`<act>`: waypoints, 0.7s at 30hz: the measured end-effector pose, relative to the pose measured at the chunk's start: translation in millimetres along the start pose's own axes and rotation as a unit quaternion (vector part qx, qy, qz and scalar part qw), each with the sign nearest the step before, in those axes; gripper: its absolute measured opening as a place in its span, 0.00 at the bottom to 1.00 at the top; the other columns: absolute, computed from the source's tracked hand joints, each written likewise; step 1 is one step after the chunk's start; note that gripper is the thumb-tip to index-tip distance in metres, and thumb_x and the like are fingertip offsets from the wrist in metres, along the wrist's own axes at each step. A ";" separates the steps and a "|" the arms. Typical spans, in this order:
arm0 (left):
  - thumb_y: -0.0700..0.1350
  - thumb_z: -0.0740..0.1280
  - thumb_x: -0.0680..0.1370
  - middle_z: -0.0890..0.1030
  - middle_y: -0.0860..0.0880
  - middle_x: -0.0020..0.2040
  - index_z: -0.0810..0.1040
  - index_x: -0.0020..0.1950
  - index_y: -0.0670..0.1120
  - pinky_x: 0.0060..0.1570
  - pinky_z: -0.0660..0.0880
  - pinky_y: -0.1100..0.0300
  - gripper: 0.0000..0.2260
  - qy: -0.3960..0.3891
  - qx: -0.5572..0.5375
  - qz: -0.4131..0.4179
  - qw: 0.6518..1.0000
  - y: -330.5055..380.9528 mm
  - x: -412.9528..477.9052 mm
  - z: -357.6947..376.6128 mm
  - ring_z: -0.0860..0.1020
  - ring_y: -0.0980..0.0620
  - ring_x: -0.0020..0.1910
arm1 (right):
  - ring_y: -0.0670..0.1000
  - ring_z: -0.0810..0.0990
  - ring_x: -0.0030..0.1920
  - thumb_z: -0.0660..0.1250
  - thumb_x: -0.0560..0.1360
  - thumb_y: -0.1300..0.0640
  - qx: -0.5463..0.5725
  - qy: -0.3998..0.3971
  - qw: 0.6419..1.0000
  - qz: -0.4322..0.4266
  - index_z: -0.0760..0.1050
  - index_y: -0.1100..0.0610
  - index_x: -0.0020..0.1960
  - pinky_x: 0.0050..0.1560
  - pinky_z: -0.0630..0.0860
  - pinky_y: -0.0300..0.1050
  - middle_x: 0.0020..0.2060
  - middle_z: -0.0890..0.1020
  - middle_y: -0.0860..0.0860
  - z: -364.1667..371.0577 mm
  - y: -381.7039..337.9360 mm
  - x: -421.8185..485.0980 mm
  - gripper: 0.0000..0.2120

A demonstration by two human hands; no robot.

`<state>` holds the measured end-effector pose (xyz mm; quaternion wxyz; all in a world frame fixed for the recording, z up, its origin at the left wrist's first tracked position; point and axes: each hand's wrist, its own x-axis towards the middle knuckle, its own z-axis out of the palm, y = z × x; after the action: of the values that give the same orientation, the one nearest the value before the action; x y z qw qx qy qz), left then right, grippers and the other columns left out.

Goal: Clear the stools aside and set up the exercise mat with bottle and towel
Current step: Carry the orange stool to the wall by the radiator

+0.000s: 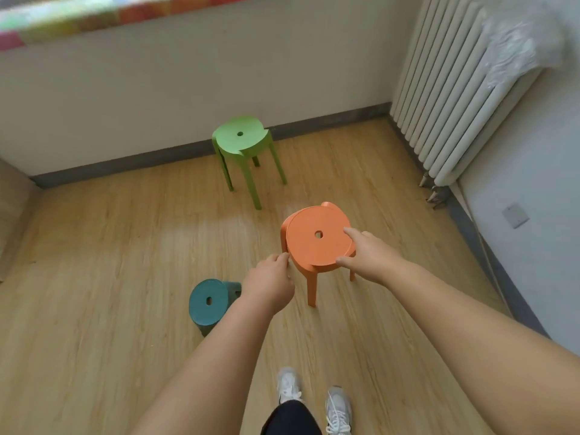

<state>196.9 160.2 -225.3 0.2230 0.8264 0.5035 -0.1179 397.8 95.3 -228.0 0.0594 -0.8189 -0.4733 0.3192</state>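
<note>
An orange stool (310,243) stands on the wooden floor in the middle of the view. My left hand (270,281) is at the seat's left rim, fingers curled against the edge. My right hand (368,254) lies on the seat's right side, index finger on top and thumb at the near rim. A green stool (241,139) stands further back near the wall. A teal stool (208,301) is at my lower left, partly hidden by my left forearm. No mat, bottle or towel is in view.
A white radiator (452,98) with clear plastic on top lines the right wall. A grey skirting board (157,158) runs along the far wall. My white shoes (314,400) show at the bottom. Bare wooden floor (110,246) spreads to the left.
</note>
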 end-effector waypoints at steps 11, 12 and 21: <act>0.46 0.58 0.78 0.68 0.47 0.71 0.59 0.76 0.50 0.57 0.74 0.52 0.26 -0.090 -0.044 -0.028 0.995 -9.3 163.1 6.0 0.71 0.47 0.65 | 0.57 0.68 0.70 0.67 0.76 0.48 0.102 -0.020 0.987 0.122 0.55 0.51 0.78 0.64 0.68 0.49 0.72 0.66 0.56 0.3 22.1 119.8 0.36; 0.46 0.58 0.78 0.69 0.47 0.70 0.59 0.75 0.50 0.56 0.75 0.51 0.25 -0.101 -0.043 -0.034 0.993 -12.3 181.6 11.5 0.71 0.46 0.65 | 0.57 0.69 0.70 0.66 0.77 0.49 0.111 -0.019 0.985 0.134 0.55 0.51 0.78 0.63 0.68 0.48 0.71 0.67 0.56 4.6 25.3 135.7 0.34; 0.49 0.60 0.75 0.73 0.47 0.65 0.67 0.69 0.50 0.44 0.69 0.57 0.22 -0.138 -0.135 -0.125 0.973 -29.2 277.9 83.6 0.74 0.49 0.52 | 0.60 0.71 0.67 0.67 0.76 0.52 0.162 -0.031 0.963 0.215 0.59 0.52 0.76 0.63 0.69 0.52 0.69 0.68 0.59 54.1 72.9 233.0 0.31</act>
<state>302.8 347.6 -422.1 0.3833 0.6950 0.5782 -0.1890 501.4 233.8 -408.5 0.1068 -0.8703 -0.2298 0.4223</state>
